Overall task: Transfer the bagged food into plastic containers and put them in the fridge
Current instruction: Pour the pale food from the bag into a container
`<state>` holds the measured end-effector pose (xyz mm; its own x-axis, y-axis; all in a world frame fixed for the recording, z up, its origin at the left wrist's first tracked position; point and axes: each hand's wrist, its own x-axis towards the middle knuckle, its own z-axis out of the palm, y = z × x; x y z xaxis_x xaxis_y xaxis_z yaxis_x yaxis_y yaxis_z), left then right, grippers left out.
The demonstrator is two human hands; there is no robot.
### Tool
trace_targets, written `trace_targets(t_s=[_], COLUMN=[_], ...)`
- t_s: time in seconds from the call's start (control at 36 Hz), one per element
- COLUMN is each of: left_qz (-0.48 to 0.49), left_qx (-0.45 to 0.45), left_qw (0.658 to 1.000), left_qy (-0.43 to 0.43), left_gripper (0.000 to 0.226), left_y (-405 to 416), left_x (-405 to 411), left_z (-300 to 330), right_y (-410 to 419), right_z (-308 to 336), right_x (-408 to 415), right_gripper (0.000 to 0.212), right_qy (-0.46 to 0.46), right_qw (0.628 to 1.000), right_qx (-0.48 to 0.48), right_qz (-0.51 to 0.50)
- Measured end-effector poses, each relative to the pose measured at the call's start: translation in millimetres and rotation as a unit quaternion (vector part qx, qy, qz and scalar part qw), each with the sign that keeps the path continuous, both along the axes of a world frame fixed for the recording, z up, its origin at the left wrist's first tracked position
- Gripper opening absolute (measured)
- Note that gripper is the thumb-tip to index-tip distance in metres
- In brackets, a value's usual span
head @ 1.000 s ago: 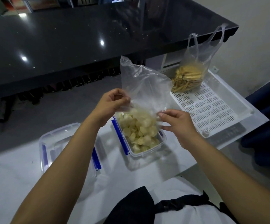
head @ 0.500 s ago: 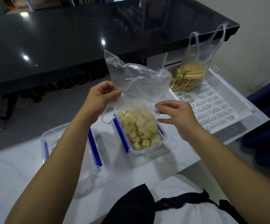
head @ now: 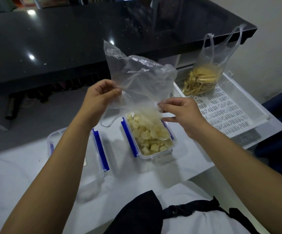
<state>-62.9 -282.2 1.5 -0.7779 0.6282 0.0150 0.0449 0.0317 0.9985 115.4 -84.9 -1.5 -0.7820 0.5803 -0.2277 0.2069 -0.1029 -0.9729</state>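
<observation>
I hold the clear bag (head: 140, 85) upside down over the open container (head: 149, 141), mouth downward. My left hand (head: 101, 97) pinches the bag's left side between thumb and curled fingers; my right hand (head: 179, 112) pinches its right lower edge just above the container. The pale food pieces (head: 151, 137) lie in the container, filling it close to the rim; the bag looks nearly empty, though a few pieces may remain in its lower folds, which I cannot tell for certain. The container stands on the white counter (head: 153, 174) between my forearms, its blue clips down at the sides. A second container (head: 93, 159) with blue clips sits to the left, partly hidden by my left arm; whether it is a tub or only a lid I cannot tell. A second bag (head: 204, 76) of yellow strips stands in the white slotted tray (head: 224, 112) to the right, untouched. Judgement: the step in hand is the end of emptying the first bag. The next move calls for a light shake to free any remainder, then lifting the bag clear without dragging pieces over the rim, and setting it aside. Lidding, the second bag and the fridge are still to do.
</observation>
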Motion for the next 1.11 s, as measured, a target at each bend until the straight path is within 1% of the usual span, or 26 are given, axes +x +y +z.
trace_targets(t_s=[0.08,0.11,0.22,0.33,0.36,0.44,0.56,0.61,0.67,0.72,0.78,0.83,0.92,1.0,1.11], left_qz=[0.019,0.023,0.034,0.034,0.033,0.033,0.041,0.041,0.035,0.03,0.022,0.002,-0.031,-0.03,-0.022], left_qx=[-0.002,-0.002,0.019,0.034,0.036,0.045,0.059,0.066,0.047,0.005,-0.022,-0.012,0.005,0.015,0.053], left_qw=[1.0,1.0,0.999,0.998,0.998,0.997,0.996,0.995,0.996,0.997,0.995,0.995,0.997,0.999,0.998], left_qy=[-0.002,0.005,0.026,0.04,0.045,0.056,0.061,0.061,0.068,0.075,0.09,0.097,0.074,0.015,-0.035], left_gripper=[0.016,0.016,0.017,0.015,0.015,0.014,0.013,0.012,0.011,0.01,0.007,0.009,0.015,0.024,0.038], left_y=[-1.6,-1.8,-4.1,-3.9,-3.6,-3.4,-3.6,-2.6,2.1,8.3,12.8,15.1,24.8,45.5,76.4], left_x=[1.7,2.6,4.1,3.5,4.0,6.3,9.8,11.7,14.5,18.4,23.1,30.2,47.1,69.3,100.3], left_z=[0.7,1.8,11.9,26.0,29.1,37.6,46.2,49.5,52.3,51.8,51.7,54.8,56.2,45.8,23.2], right_y=[-0.2,-0.3,-1.1,1.7,1.9,1.5,6.4,10.3,12.7,16.0,22.7,30.0,39.7,52.6,79.5], right_z=[1.6,2.8,10.2,13.7,15.1,20.9,33.4,38.6,41.9,43.7,47.4,53.1,50.8,41.4,33.0], right_x=[-3.5,-4.6,-7.9,-10.6,-11.0,-12.5,-11.2,-7.5,-2.9,4.0,15.2,27.8,44.8,64.2,100.9], right_gripper=[0.021,0.02,0.008,0.015,0.015,0.004,0.009,0.007,0.003,0.005,0.008,0.006,0.009,0.01,0.008], right_qy=[-0.023,-0.023,0.001,0.012,0.014,0.026,0.059,0.073,0.057,0.033,0.045,0.07,0.04,-0.004,-0.041], right_qw=[1.0,1.0,1.0,1.0,1.0,0.999,0.998,0.996,0.997,0.997,0.995,0.992,0.992,0.991,0.982], right_qx=[-0.006,-0.006,0.011,0.022,0.024,0.029,0.036,0.046,0.059,0.06,0.076,0.093,0.092,0.076,0.111], right_qz=[0.0,-0.004,0.009,0.011,0.008,0.009,-0.003,-0.008,-0.014,-0.026,-0.04,-0.044,-0.075,-0.11,-0.144])
